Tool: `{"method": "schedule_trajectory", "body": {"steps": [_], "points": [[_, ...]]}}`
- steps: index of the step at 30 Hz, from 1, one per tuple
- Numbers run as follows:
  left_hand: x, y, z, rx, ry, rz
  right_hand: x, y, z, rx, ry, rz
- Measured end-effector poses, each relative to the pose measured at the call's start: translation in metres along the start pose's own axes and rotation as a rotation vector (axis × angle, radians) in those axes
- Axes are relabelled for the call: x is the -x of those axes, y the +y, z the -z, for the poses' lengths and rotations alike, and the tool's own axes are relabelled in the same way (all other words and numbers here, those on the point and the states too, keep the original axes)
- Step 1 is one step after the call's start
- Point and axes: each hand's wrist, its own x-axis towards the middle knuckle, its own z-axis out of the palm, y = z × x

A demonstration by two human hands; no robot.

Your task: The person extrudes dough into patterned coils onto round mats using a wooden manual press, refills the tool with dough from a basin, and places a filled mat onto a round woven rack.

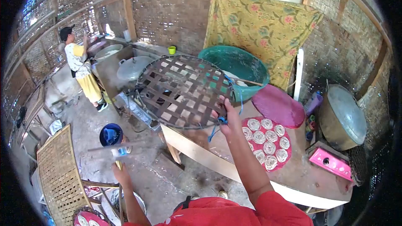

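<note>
My right hand (pixel 226 117) grips the right edge of a round, dark woven tray (pixel 184 90), held tilted above the table, with open squares in its weave and blue string at its rim. My left hand (pixel 121 173) is low on the left, its fingers closed around a thin stick-like thing, blurred by motion. Right of the woven tray, a round pink sheet (pixel 287 142) on the table (pixel 310 180) carries several coiled white noodle nests (pixel 270 147). Behind it lies a plain pink-purple disc (pixel 278 105).
A green tub (pixel 238 60) stands at the back of the table. A large lidded pot (pixel 343 115) and pink stove (pixel 331 163) are at right. A blue bucket (pixel 111 134) and slatted bamboo rack (pixel 60 180) stand left. Another person (pixel 79 65) works at the far left.
</note>
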Motion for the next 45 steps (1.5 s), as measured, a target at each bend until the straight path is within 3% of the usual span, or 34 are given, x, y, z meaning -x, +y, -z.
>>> {"method": "schedule_trajectory", "body": {"steps": [3, 6, 9, 10, 14, 17, 25, 27, 34, 40, 43, 45], "points": [[0.028, -0.06, 0.011, -0.052, 0.042, 0.014, -0.023, 0.011, -0.013, 0.031, -0.017, 0.027], [0.059, -0.076, 0.023, -0.01, -0.037, 0.095, -0.043, 0.02, 0.004, 0.038, 0.024, -0.065], [0.083, -0.088, 0.019, -0.03, 0.038, 0.043, -0.029, 0.03, 0.009, 0.207, 0.071, -0.052], [0.088, -0.062, 0.031, -0.033, -0.058, 0.147, -0.025, 0.037, 0.016, 0.232, 0.067, -0.076], [0.088, -0.073, 0.021, -0.084, -0.078, 0.052, -0.008, 0.062, 0.005, 0.158, 0.059, -0.158], [0.079, -0.056, 0.024, -0.036, -0.177, 0.159, 0.002, 0.069, -0.025, 0.106, -0.019, -0.14], [0.056, -0.056, 0.006, -0.07, -0.066, -0.061, -0.018, 0.061, -0.069, -0.002, -0.048, 0.013], [0.061, -0.046, 0.008, 0.173, -0.136, 0.03, -0.017, 0.058, -0.061, 0.042, 0.01, 0.007], [0.07, -0.036, 0.018, 0.014, -0.196, 0.075, 0.019, 0.044, -0.028, -0.025, 0.09, -0.115], [0.064, -0.054, 0.005, 0.06, -0.165, -0.036, 0.021, 0.058, -0.02, -0.065, 0.164, -0.067], [0.059, -0.057, -0.004, 0.104, -0.212, -0.022, 0.008, 0.081, -0.008, -0.039, 0.284, -0.031], [0.059, -0.071, -0.016, 0.114, -0.176, -0.125, 0.008, 0.093, 0.001, -0.047, 0.363, -0.029]]}}
